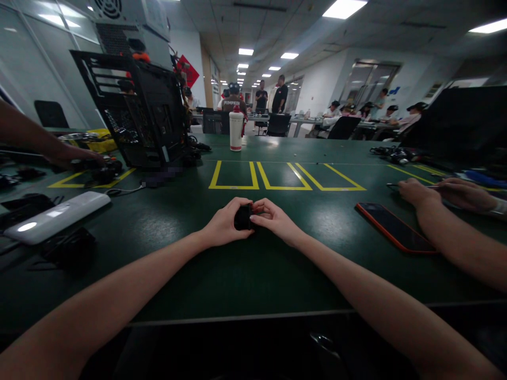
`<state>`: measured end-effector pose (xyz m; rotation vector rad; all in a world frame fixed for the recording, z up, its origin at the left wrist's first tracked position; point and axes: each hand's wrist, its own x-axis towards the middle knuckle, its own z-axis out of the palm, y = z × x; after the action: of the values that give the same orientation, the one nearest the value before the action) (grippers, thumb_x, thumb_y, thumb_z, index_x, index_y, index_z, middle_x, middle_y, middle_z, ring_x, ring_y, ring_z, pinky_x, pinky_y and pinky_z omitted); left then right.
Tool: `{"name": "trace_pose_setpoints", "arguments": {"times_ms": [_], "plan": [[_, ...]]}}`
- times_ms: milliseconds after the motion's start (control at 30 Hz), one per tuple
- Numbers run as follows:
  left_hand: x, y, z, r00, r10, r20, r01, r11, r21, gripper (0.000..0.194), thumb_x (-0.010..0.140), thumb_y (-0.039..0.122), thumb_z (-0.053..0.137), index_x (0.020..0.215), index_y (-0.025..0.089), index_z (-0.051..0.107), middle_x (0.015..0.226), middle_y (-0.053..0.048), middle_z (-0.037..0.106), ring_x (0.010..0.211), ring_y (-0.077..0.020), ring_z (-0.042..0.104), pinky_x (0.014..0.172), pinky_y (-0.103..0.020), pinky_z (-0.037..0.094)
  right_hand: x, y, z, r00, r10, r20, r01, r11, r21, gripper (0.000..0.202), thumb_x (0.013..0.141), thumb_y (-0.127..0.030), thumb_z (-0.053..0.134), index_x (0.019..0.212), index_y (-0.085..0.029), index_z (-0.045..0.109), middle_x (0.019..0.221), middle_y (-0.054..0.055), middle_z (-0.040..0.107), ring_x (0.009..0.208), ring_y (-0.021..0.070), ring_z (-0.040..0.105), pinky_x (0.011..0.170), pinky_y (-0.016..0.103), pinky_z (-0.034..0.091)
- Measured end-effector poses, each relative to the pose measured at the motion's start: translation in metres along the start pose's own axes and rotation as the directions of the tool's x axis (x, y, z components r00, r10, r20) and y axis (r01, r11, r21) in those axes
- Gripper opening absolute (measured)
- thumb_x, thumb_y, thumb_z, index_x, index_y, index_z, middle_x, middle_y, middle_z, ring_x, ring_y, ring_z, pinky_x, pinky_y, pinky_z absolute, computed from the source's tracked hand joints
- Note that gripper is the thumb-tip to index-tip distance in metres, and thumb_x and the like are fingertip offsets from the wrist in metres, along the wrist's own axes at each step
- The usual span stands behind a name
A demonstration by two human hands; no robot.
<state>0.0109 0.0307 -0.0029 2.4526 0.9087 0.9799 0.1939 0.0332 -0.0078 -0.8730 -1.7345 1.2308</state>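
Observation:
A small black object is held between my two hands over the green table; its exact kind is too dark to make out. My left hand curls round it from the left, thumb below and fingers above. On the other side, my right hand pinches its right edge with thumb and fingertips. Part of the object is hidden behind the fingers. Beyond my hands lie yellow tape outlines on the tabletop.
An open black computer case and a white cup stand farther back. Left are a white power strip and black parts. A red-edged phone lies right, near another person's hands. Another person's hand reaches in left.

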Motion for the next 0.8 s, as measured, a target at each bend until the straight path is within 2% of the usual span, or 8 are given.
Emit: {"name": "trace_pose_setpoints", "arguments": {"times_ms": [133,333,500,633,800], "plan": [[0.0009,-0.0013,0.0001,1.0,-0.019,-0.007,0.019,1.0,0.009,0.058,0.065,0.025,0.066,0.115,0.021,0.039,0.112,-0.006,0.049,0.101,-0.0216,0.051,0.084,-0.035,0.044,0.0011,0.0019,-0.0004,0.996,0.087,-0.004,-0.087,0.996,0.01,0.024,0.076,-0.034,0.056,0.094,-0.019,0.051,0.091,0.003,0.055,0.081,0.0147,0.057,0.074,0.034,0.049],[0.0018,-0.0015,-0.0004,1.0,-0.017,-0.009,0.017,0.999,0.031,0.055,0.065,0.027,0.066,0.114,0.02,0.04,0.109,-0.006,0.049,0.099,-0.0209,0.051,0.083,-0.034,0.045,0.0012,0.0004,-0.0021,1.0,0.0,0.03,-0.001,0.999,0.045,0.032,0.065,-0.019,0.068,0.09,-0.02,0.049,0.093,0.0,0.053,0.088,0.0145,0.056,0.082,0.035,0.045],[0.0017,-0.001,-0.0003,1.0,-0.018,-0.007,0.018,0.999,0.038,0.056,0.065,0.028,0.066,0.114,0.021,0.04,0.109,-0.006,0.048,0.099,-0.0211,0.051,0.082,-0.035,0.045,0.0005,0.0005,-0.0016,0.999,0.039,0.005,-0.04,0.999,0.014,0.031,0.07,-0.027,0.064,0.097,-0.02,0.049,0.096,0.003,0.054,0.092,0.0159,0.055,0.084,0.036,0.045],[0.0013,-0.001,-0.0006,1.0,-0.021,-0.011,0.021,0.999,0.04,0.057,0.065,0.028,0.067,0.114,0.021,0.04,0.111,-0.006,0.048,0.099,-0.0214,0.051,0.082,-0.035,0.045,0.0012,0.0018,-0.001,0.996,0.092,-0.008,-0.092,0.995,-0.04,0.028,0.075,-0.035,0.058,0.097,-0.019,0.05,0.093,0.004,0.055,0.085,0.0164,0.056,0.078,0.037,0.047],[0.0013,-0.0005,0.0002,1.0,-0.023,-0.016,0.024,0.999,0.044,0.056,0.064,0.027,0.066,0.114,0.021,0.041,0.109,-0.005,0.048,0.099,-0.0215,0.051,0.079,-0.034,0.046,0.0009,0.0008,-0.0026,0.999,0.021,0.032,-0.022,1.0,0.014,0.033,0.067,-0.023,0.067,0.094,-0.021,0.049,0.094,0.001,0.054,0.089,0.0154,0.055,0.081,0.035,0.046]]}}
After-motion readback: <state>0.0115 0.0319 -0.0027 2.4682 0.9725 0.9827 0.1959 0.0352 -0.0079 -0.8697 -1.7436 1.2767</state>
